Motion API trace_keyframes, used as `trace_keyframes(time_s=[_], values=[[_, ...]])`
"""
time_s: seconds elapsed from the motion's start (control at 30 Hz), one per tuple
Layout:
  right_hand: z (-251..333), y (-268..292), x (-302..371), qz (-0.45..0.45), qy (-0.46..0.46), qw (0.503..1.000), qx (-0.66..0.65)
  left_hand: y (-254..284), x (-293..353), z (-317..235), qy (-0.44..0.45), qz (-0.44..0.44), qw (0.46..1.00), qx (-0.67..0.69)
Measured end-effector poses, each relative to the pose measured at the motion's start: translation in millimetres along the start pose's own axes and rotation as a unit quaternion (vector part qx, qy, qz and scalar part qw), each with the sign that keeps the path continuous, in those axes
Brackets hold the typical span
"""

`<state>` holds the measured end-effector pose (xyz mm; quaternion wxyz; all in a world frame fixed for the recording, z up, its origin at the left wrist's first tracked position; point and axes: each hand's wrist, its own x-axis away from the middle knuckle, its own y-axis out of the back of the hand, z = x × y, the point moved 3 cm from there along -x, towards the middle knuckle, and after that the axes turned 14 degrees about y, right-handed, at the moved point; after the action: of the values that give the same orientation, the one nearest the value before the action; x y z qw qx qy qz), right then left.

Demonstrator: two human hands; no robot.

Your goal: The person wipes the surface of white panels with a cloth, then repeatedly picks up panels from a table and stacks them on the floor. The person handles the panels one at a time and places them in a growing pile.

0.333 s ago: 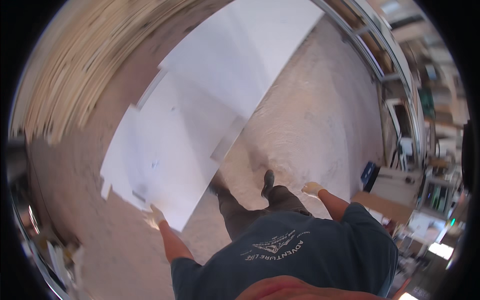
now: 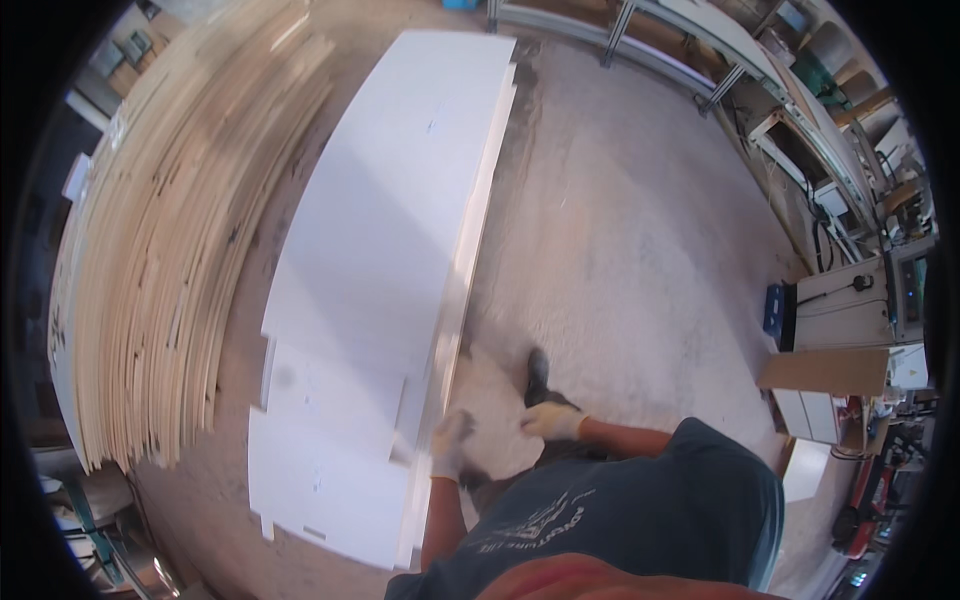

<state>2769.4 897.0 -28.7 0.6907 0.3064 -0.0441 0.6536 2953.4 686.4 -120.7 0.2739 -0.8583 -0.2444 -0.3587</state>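
And here you are, head bent over the long white panel (image 2: 370, 230), which lies flat ahead of you and to your left, running from near your body far out across the floor (image 2: 630, 240). Its outer left edge steps in and out at notches toward the near end, and a short dark slot (image 2: 314, 531) sits close to that end. Along the right side, pale layered edges (image 2: 468, 235) show just beneath it.

Your left hand (image 2: 450, 440), in a pale glove, is right at that right-hand edge, near the close end; it's blurred, so I can't tell whether it touches or grips, nor how far open it is. Your right hand (image 2: 552, 421), gloved too, is in front of your body, apart from the panel, fingers bent inward with nothing visible in them; how tightly they close, I can't tell.

Below, one dark shoe (image 2: 538, 372) pokes out past the right hand. Off to the left, beyond the panel, rises a thick stack of pale boards (image 2: 190, 230); over on the right, a brown cardboard box (image 2: 825, 371) stands near a grey cabinet (image 2: 842, 310).
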Motion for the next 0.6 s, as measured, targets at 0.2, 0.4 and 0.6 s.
trace_keyframes(time_s=[0.2,0.4,0.6], values=[[-10,185,-45,-0.017,0.163,0.981,-0.107,-279,-32,-175,0.139,0.245,0.955,0.091],[-116,394,-34,-0.227,-0.127,0.933,-0.25,-384,-81,-297,0.138,0.191,0.97,0.063],[-151,506,-58,-0.209,0.142,0.744,-0.618,-509,-274,-384,0.222,0.46,0.854,0.096]])
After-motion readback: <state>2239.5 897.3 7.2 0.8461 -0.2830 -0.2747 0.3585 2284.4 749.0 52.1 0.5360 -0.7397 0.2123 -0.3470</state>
